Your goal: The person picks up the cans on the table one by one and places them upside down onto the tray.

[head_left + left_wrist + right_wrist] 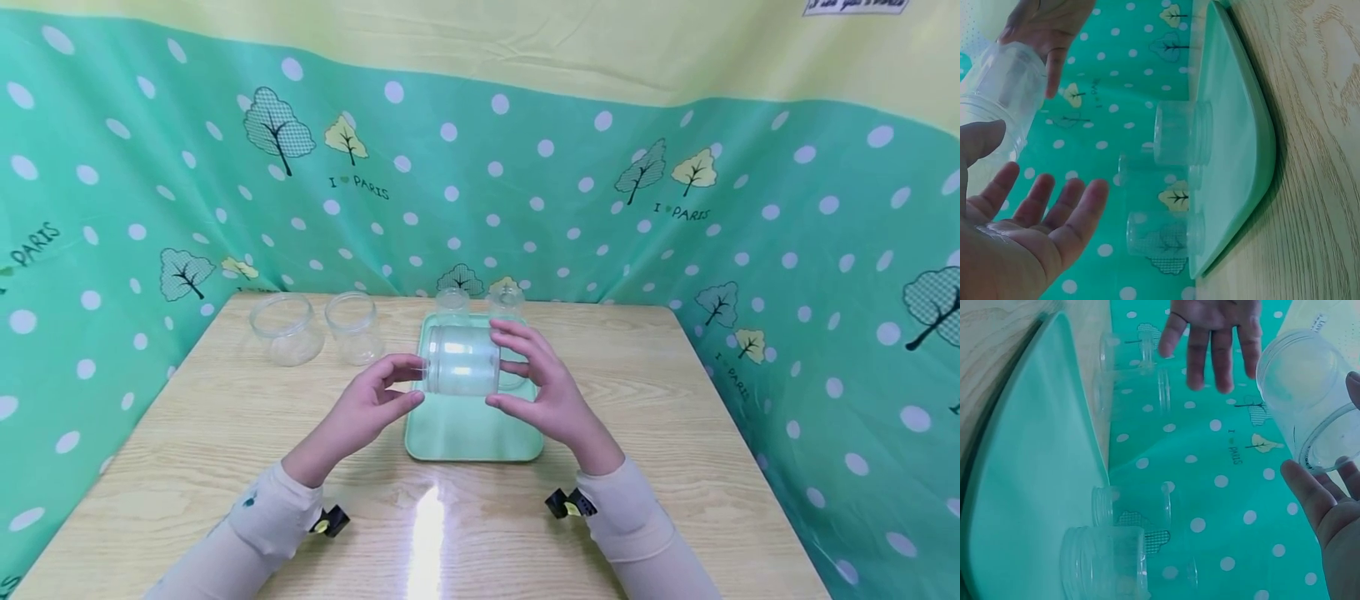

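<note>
A clear plastic jar (463,360) is held sideways above the green tray (474,442). My right hand (551,392) grips its right end between thumb and fingers; in the right wrist view, fingertips (1300,481) sit at that end's edge. Near the opposite end, my left hand (367,400) has its thumb close to the ridged rim. Its fingers (1082,212) are spread and straight, apart from the jar wall. Below, another clear jar (1172,132) stands on the tray, partly hidden by the held one in the head view.
Two more clear jars, a wide one (288,333) and a narrower one (356,333), stand at the table's back left. Behind the held jar are two small jars, left (452,304) and right (507,302), at the tray's far end. A dotted green curtain (525,200) surrounds the wooden table (637,367).
</note>
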### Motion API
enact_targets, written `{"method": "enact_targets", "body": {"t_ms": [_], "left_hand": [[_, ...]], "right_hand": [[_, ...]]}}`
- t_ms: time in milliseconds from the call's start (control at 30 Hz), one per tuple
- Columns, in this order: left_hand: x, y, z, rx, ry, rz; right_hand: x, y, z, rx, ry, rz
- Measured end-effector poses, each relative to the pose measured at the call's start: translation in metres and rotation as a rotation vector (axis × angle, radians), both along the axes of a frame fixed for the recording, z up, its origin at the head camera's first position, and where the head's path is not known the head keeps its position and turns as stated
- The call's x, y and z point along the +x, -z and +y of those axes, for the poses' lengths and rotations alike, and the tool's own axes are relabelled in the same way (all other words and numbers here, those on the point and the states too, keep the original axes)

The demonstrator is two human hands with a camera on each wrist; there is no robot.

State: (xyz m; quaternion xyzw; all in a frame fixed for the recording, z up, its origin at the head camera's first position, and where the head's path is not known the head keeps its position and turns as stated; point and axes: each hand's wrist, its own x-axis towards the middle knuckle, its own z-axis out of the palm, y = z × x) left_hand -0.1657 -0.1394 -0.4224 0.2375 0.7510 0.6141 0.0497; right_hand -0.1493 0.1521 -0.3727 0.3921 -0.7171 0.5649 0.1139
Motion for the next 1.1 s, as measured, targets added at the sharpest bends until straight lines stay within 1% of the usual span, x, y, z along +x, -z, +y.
{"method": "enact_targets", "body": {"t_ms": [167,367,500,667,900,1100], "left_hand": [[0.0,0.001,0.0,-0.043,0.002,-0.011],[0.001,0.0,-0.001,-0.103,0.012,0.005],[0.002,-0.001,-0.002,-0.137,0.046,0.008],[0.002,-0.001,-0.001,-0.173,0.089,0.014],[0.003,-0.002,-0.001,-0.196,0.125,0.022],[0.005,-0.003,-0.001,-0.191,0.139,0.033]], "right_hand": [[-0.002,-0.002,-0.001,0.003,0.016,-0.003],[-0.005,-0.007,-0.004,0.004,0.048,-0.034],[-0.008,-0.01,-0.005,0.011,0.073,-0.059],[-0.013,-0.014,-0.006,0.032,0.09,-0.038],[-0.019,-0.021,-0.009,0.067,0.121,-0.034],[-0.024,-0.021,-0.015,0.107,0.155,-0.056]]}}
